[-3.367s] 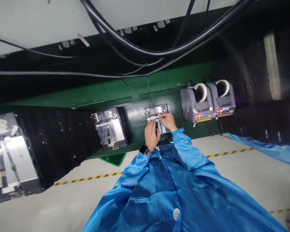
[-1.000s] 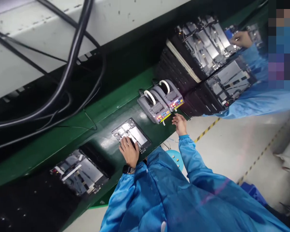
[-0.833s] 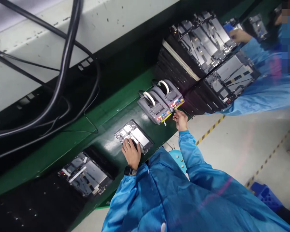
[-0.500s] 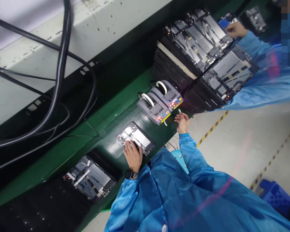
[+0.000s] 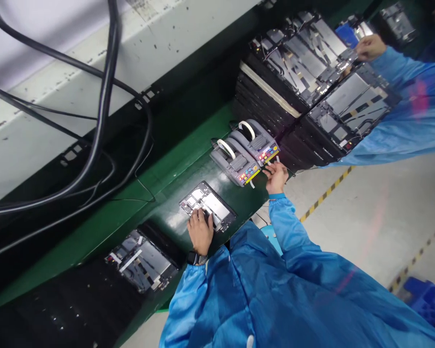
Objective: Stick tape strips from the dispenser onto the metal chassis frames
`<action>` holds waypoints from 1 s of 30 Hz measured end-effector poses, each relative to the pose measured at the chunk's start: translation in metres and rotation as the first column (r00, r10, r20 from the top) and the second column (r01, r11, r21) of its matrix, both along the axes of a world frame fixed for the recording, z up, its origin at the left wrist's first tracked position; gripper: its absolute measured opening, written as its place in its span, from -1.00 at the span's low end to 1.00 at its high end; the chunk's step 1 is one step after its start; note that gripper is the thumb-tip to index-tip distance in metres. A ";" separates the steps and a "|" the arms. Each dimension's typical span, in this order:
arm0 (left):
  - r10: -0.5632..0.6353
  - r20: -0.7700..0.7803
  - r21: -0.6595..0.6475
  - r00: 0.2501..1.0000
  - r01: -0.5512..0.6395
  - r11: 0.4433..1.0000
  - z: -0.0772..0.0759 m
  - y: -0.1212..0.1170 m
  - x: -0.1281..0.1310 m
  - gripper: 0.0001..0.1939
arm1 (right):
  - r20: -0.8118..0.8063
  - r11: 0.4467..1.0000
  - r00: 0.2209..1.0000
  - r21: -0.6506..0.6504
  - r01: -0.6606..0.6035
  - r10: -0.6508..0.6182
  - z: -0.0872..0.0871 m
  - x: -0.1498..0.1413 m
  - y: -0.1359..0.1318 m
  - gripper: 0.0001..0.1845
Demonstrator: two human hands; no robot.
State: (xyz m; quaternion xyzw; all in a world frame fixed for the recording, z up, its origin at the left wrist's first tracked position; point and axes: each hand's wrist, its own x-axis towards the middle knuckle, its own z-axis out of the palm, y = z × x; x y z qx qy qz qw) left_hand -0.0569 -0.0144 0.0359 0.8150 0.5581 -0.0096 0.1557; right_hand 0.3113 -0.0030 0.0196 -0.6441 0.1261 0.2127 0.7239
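My left hand (image 5: pixel 200 233) lies flat, fingers outstretched, on the lower left part of an opened tablet (image 5: pixel 217 205). Its silver inner parts face up, and my palm covers one corner. My right hand (image 5: pixel 276 178) is at the front edge of the farther grey tape dispenser (image 5: pixel 259 140), fingertips bent together at the white strip of tape (image 5: pixel 268 163) there. A second small white piece (image 5: pixel 278 159) shows just above those fingers. Beside it, the nearer tape dispenser (image 5: pixel 236 163) has its own short strip (image 5: pixel 252 184) sticking out in front.
Another opened tablet (image 5: pixel 145 261) with white strips on it lies to the left, by dark stacked pieces. Tall stacks of opened tablets (image 5: pixel 322 130) stand on the right. A co-worker's hand (image 5: pixel 371 47) is above them. Black cables (image 5: pixel 107 92) hang at upper left over the green bench (image 5: pixel 177 166).
My right hand has moved up to the dispenser's front edge, and its fingers have closed at the tape. My left hand stays on the tablet. The co-worker's hand has shifted slightly, and the view has moved.
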 end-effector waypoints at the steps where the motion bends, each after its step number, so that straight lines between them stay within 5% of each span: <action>1: 0.002 -0.002 -0.002 1.000 -0.002 1.000 0.001 0.001 0.000 -0.44 | 0.017 1.000 1.000 -0.019 0.005 -0.005 -0.001 0.000 0.001 -0.68; 8: 0.048 0.056 -0.051 0.997 -0.045 0.998 0.011 0.006 0.009 -0.55 | 0.164 0.984 0.986 -0.167 0.069 -0.042 -0.012 -0.003 0.006 -0.59; 12: 0.164 0.132 -0.056 0.978 -0.158 0.986 0.009 0.031 0.026 -0.51 | 0.266 0.971 0.964 -0.231 0.065 -0.001 -0.013 -0.015 -0.011 -0.57; 18: 0.235 0.119 -0.037 0.965 -0.232 0.972 -0.009 0.079 0.063 -0.25 | 0.484 0.914 0.808 -0.374 -0.156 0.336 0.025 -0.086 -0.070 -0.57; 23: 0.243 0.086 -0.111 0.966 -0.233 0.966 -0.024 0.098 0.057 -0.29 | 0.469 0.698 0.519 -0.419 -0.581 0.714 0.043 -0.156 -0.073 -0.52; 30: 0.271 0.073 -0.193 0.960 -0.253 0.948 -0.023 0.112 0.041 -0.37 | 0.430 0.352 0.091 -0.580 -0.735 0.898 -0.012 -0.182 0.040 -0.34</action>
